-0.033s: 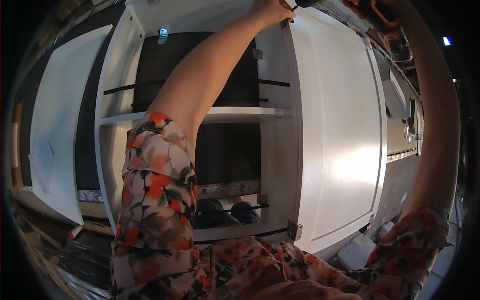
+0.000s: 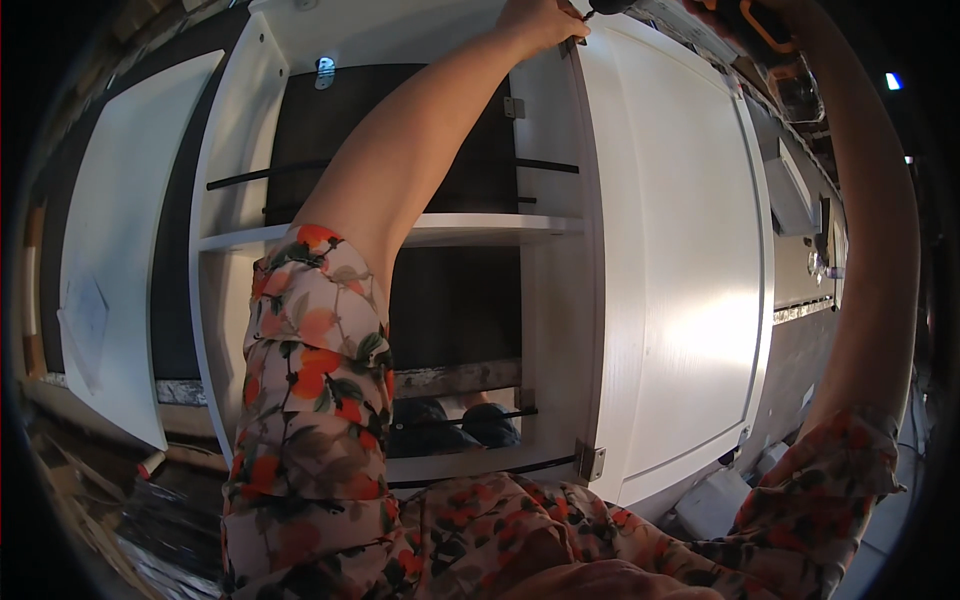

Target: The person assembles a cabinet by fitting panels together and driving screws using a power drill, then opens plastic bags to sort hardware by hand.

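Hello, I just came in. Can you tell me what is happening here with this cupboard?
A person in a flowered top is working on a white cabinet with both arms raised. The left hand grips the upper corner of the open frame, where the white door is hinged. The right arm reaches to a power tool with orange trim at the top edge; the right hand itself is out of view. Inside, a shelf is fitted and metal hinges show on the door side.

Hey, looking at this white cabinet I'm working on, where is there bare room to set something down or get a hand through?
The middle shelf lies bare between the raised left forearm and the door edge. The compartment above it is open, crossed only by a thin black rail. It is crowded at the top hinge, where the left hand works, and at the cabinet's bottom, behind the floral sleeve.
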`<state>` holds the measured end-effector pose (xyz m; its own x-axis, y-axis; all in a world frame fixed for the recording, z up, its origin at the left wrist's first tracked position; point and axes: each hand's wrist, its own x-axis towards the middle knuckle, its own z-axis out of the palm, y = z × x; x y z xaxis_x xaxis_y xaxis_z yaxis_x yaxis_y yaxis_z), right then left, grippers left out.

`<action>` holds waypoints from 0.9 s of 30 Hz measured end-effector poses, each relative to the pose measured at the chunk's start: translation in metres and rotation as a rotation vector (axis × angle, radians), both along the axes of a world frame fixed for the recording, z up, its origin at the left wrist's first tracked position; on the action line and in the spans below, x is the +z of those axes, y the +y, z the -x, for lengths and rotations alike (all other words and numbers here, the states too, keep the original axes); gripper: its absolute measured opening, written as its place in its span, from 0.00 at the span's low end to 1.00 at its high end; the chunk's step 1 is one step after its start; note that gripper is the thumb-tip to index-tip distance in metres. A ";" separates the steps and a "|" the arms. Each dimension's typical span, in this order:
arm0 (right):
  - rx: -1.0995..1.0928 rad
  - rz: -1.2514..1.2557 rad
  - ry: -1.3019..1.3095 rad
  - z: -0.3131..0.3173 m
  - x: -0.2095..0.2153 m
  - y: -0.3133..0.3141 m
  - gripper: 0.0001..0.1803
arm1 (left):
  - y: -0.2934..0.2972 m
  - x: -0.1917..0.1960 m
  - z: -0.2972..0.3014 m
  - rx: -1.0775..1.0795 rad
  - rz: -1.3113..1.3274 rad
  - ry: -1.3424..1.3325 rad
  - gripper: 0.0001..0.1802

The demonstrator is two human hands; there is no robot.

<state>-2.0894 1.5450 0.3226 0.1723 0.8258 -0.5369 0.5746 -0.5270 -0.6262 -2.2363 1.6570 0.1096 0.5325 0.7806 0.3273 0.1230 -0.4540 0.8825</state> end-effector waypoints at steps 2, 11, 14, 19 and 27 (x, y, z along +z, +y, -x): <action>0.015 -0.011 -0.007 0.002 0.005 -0.001 0.08 | 0.002 0.006 0.001 0.031 -0.049 0.040 0.09; -0.110 -0.466 -0.139 -0.039 -0.019 -0.138 0.16 | -0.014 0.042 -0.009 0.055 -0.189 -0.022 0.09; -0.368 -0.618 -0.003 -0.032 -0.048 -0.279 0.17 | -0.027 0.028 0.051 -0.213 0.810 -0.696 0.06; -0.695 -0.745 0.248 0.003 -0.112 -0.424 0.18 | -0.086 0.035 0.097 -0.156 0.911 -0.737 0.07; -1.221 -0.797 0.282 -0.041 -0.205 -0.534 0.16 | -0.150 0.008 0.087 -0.236 1.105 -0.424 0.13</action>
